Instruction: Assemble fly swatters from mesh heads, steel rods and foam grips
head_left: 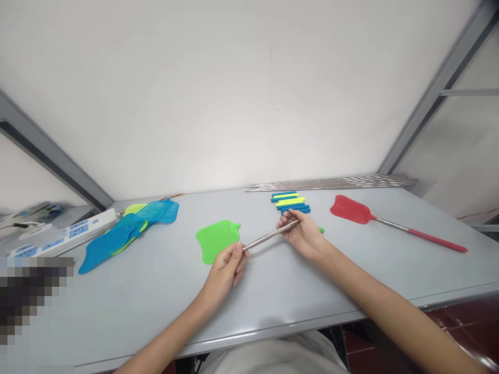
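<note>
Metal tube point(271, 236) between both hands' fingers | left hand point(227, 261) pinches near end, right hand point(306, 236) fingers curl round far end | long axis slants away rightward | green swatter head point(217, 241) just beyond left fingers, left hand looks nearer from here

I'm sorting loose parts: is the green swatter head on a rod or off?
Off: the green swatter head shows a bare neck; left hand and right hand hold a metal rod apart from it.
</note>
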Motion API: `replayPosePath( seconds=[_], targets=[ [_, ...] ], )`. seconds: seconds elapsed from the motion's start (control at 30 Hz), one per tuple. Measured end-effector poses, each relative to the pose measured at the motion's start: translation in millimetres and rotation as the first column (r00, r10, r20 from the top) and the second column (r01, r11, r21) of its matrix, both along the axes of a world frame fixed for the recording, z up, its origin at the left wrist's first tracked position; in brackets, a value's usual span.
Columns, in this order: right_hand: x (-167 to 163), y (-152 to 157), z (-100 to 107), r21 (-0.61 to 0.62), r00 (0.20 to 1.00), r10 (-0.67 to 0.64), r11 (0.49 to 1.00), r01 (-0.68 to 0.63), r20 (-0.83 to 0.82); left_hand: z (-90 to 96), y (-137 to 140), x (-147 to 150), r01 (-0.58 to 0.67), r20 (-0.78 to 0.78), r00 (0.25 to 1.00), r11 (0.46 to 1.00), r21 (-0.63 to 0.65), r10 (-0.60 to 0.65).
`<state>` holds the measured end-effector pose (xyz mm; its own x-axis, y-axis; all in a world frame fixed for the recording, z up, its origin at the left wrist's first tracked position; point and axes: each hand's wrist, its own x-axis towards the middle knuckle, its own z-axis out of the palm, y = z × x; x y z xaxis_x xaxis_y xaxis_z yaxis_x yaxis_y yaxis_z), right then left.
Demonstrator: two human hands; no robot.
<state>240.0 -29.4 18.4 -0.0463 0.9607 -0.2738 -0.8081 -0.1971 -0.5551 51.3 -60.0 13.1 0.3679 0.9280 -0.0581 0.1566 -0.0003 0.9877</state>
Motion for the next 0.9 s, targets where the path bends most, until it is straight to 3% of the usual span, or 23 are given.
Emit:
replayPosePath(
  seconds=[0.27, 0.53, 0.73, 0.9],
  targets=[
    [1.1, -1.0, -3.2, -0.086, 0.985, 0.119, 0.99, -0.109, 0.126, -0.9, 2.9, -2.4, -0.063, 0.108, 0.991, 0.993, -0.105, 0.074],
    [2.9, -3.2, -3.8, -0.086, 0.929, 0.328, 0.944, -0.318, 0.17, -2.8, 5.3, -4.2, -0.159, 0.174, 0.97, 0.983, -0.089, 0.172],
    [2.6, -3.2, -4.6, -0.086, 0.937, 0.318, 0.948, -0.308, 0.145, -6.4, 6.1, -2.0, -0.193, 0.185, 0.963, 0.981, -0.028, 0.194],
    [2.7, -2.0, -5.3, -0.086, 0.978, 0.207, 0.975, -0.205, 0.022, -6.6, 3.8, 1.9, -0.18, 0.134, 0.977, 0.981, 0.077, 0.168]
  ],
)
